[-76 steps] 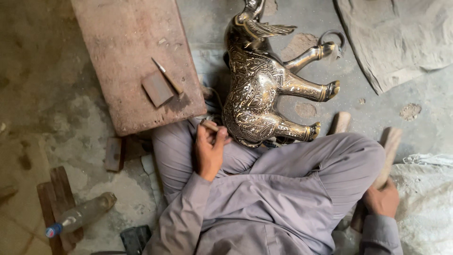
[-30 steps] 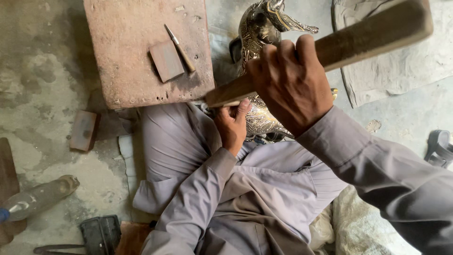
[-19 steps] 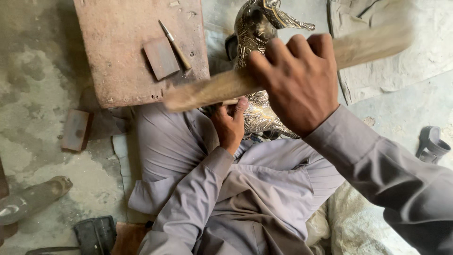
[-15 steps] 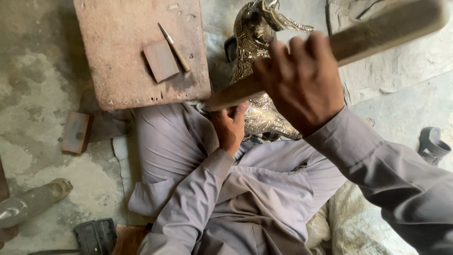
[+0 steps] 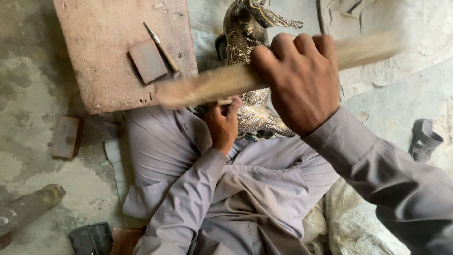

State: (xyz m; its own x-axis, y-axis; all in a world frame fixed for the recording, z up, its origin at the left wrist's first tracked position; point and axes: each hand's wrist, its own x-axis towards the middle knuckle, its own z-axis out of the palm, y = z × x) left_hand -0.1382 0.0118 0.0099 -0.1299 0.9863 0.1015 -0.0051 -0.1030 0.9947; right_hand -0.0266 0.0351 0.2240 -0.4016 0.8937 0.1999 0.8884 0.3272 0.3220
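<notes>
Blurred pale wooden stick (image 5: 222,85) is lying lengthwise left-to-right, gripped in my right hand (image 5: 297,85); my left hand (image 5: 222,123) is pinching something small against the engraved shiny metal animal figure (image 5: 250,71).

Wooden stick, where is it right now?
Head view: the wooden stick, motion-blurred, is gripped in the right hand, crossing over the metal animal figure, just above the left hand.

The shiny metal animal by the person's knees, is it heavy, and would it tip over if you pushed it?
The metal animal figure is probably heavy and stiff, being engraved metal. It lies against the lap, steadied by the left hand, so likely won't tip.
</notes>
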